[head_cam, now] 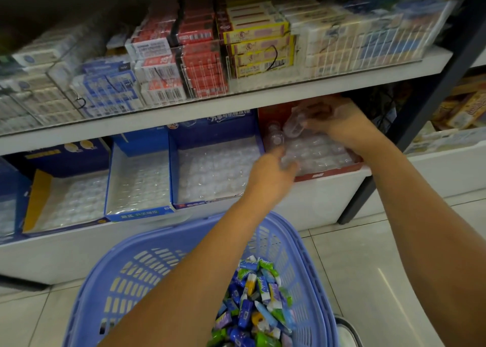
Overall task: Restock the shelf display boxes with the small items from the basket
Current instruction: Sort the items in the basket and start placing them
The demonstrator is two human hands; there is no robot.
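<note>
Blue boxes [218,127] line the lower shelf [315,197]. Below, the basket [136,273] holds small packets [257,307]. The left hand [273,173] reaches into the red box [331,173], but blur means I cannot tell its grip. The right hand [339,122] pinches a clear bottle [293,127] over that box.

Lower white shelf [315,199] spans mid-frame, bearing a row of blue display boxes [210,126] left and centre, with a red display box [328,174] at their right.
</note>
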